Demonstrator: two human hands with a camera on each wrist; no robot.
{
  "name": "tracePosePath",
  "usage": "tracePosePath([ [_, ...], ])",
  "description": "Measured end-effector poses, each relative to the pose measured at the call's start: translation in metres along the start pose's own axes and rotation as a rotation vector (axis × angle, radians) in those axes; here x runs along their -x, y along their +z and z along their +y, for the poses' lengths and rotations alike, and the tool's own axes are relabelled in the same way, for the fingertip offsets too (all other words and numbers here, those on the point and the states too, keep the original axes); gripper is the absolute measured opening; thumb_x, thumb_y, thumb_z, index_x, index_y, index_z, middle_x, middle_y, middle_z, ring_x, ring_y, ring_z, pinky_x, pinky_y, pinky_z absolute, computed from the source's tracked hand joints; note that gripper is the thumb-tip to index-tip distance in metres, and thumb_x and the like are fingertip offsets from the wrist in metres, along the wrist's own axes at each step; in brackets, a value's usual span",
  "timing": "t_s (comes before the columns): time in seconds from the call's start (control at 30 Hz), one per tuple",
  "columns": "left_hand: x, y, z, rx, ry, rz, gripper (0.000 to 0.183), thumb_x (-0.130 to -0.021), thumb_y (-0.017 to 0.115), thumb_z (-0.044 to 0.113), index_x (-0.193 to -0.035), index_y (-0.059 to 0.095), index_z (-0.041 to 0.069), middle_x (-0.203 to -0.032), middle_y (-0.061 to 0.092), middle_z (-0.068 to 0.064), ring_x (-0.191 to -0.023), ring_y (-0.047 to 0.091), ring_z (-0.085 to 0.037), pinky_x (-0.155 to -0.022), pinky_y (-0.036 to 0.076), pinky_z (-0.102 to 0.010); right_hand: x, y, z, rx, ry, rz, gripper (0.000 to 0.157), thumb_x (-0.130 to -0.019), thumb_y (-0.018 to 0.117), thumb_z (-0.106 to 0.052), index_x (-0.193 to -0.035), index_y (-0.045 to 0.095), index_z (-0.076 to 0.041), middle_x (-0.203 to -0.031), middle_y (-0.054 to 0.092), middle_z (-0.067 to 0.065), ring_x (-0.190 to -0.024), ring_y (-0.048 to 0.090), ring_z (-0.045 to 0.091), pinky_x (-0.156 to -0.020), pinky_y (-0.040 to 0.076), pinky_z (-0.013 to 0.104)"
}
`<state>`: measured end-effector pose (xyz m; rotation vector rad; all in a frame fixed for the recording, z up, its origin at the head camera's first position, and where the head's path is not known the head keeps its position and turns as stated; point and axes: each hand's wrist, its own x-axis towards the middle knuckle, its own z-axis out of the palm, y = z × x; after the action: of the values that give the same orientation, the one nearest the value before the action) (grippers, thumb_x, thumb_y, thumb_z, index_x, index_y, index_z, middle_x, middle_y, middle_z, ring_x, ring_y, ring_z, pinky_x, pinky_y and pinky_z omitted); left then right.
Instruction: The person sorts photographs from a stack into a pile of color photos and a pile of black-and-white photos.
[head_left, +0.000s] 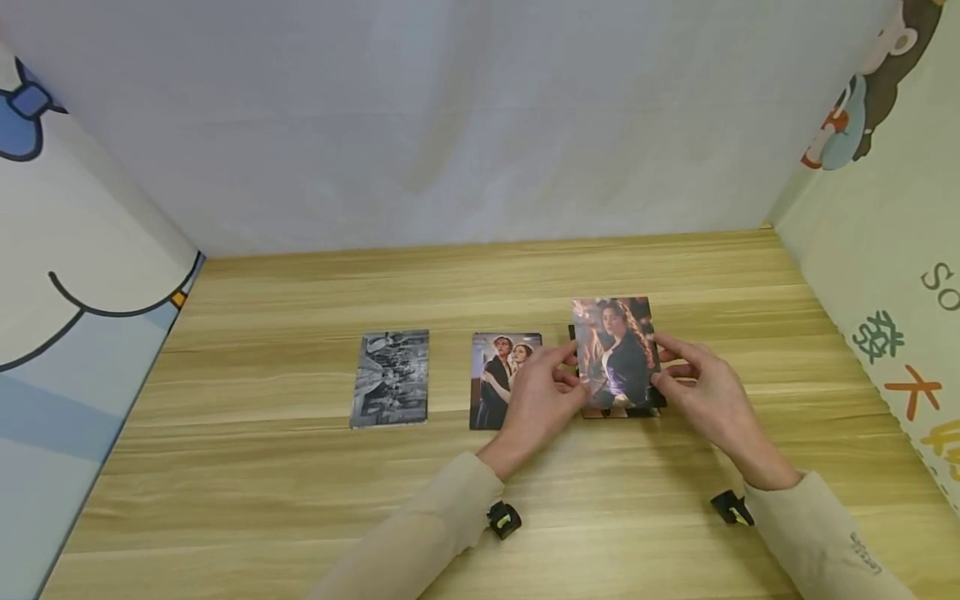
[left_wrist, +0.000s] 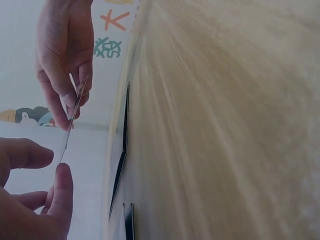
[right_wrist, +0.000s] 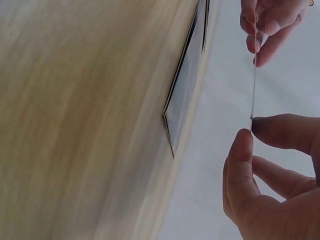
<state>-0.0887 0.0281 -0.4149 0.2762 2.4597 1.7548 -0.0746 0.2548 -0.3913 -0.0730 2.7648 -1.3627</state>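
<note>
My left grip (head_left: 542,390) and right grip (head_left: 708,398) pinch a thin, glossy photo card (head_left: 614,353) showing a long-haired, dark-jacketed figure (head_left: 624,362).

Ahead of me a pale grey sheet (head_left: 487,125) rises behind the wood-grain counter (head_left: 247,467). To my left I see a cartoon panel (head_left: 90,225) with a blue bow (head_left: 30,100); to my right, a pale wall (head_left: 847,250) bears a green character (head_left: 879,337), an orange character (head_left: 912,389) and a cartoon figure (head_left: 888,96) near its top
</note>
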Motion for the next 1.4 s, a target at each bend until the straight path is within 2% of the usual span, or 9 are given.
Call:
tracePosePath([
  [0.37, -0.002, 0.001, -0.002, -0.043, -0.004, -0.003, 0.061, -0.082, 0.071, -0.004, -0.142, 0.06, -0.001, -0.113, 0.065, -0.011, -0.082, 0.064, -0.003, -0.072, 0.056, -0.014, -0.004, -0.001, 0.003, 0.028, 0.021, -0.035, 0.06, -0.095, 0.065, 0.001, -0.151, 0.046, 0.007, -0.128, 0.058, 0.027, -0.111, 0.065, 0.042, -0.071, 0.055, 0.016],
  [0.6, -0.002, 0.002, -0.003, -0.068, -0.034, -0.011, 0.061, -0.083, 0.071, 0.0, -0.143, 0.06, 0.002, -0.112, 0.065, -0.005, -0.079, 0.062, 0.0, -0.074, 0.054, -0.017, -0.006, 0.0, 0.005, 0.053, 0.017, -0.052, 0.059, -0.094, 0.064, 0.002, -0.15, 0.046, 0.009, -0.126, 0.058, 0.028, -0.111, 0.065, 0.043, -0.07, 0.054, 0.017],
  [0.93, -0.003, 0.004, -0.004, -0.056, -0.042, -0.024, 0.061, -0.083, 0.073, 0.0, -0.143, 0.059, -0.001, -0.111, 0.064, -0.006, -0.079, 0.063, -0.001, -0.073, 0.055, -0.017, -0.008, 0.0, 0.01, 0.074, 0.004, -0.057, 0.058, -0.093, 0.064, 0.003, -0.148, 0.048, 0.01, -0.123, 0.06, 0.027, -0.108, 0.067, 0.042, -0.072, 0.054, 0.016],
  [1.4, -0.006, 0.004, -0.006, -0.095, -0.037, -0.044, 0.06, -0.083, 0.073, 0.004, -0.141, 0.061, -0.002, -0.109, 0.066, -0.006, -0.081, 0.067, -0.004, -0.072, 0.055, -0.017, -0.011, 0.001, 0.013, 0.088, 0.003, -0.083, 0.057, -0.092, 0.066, 0.003, -0.146, 0.049, 0.012, -0.122, 0.06, 0.027, -0.108, 0.068, 0.042, -0.07, 0.054, 0.016],
])
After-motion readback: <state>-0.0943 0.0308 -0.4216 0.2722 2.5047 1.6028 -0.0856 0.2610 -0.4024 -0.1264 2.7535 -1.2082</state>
